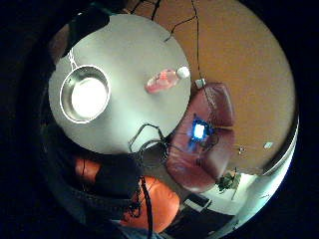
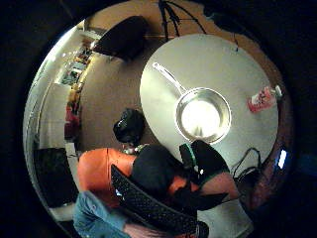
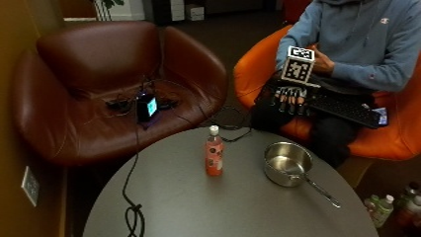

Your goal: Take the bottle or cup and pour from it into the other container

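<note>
A pink bottle (image 3: pixel 214 157) with a white cap stands upright near the middle of the round grey table (image 3: pixel 197 207). To its right sits an empty steel saucepan (image 3: pixel 287 163), its long handle pointing toward the table's near right edge. My gloved right hand (image 3: pixel 289 98) hangs in the air beyond the table's far edge, in front of the seated person, fingers straight and pointing down, holding nothing. The little finger side palm view looks down on the bottle (image 1: pixel 163 80) and saucepan (image 1: pixel 84 93) from well above. The thumb side palm view shows the saucepan (image 2: pixel 203 115) and, past it, the bottle (image 2: pixel 262 98).
A black cable (image 3: pixel 133 207) runs across the table's left part and over its far edge. A brown leather armchair (image 3: pixel 99 74) holding a lit device (image 3: pixel 147 106) stands behind the table. The person sits on an orange chair (image 3: pixel 388 143). Bottles (image 3: pixel 381 207) stand on the floor at right.
</note>
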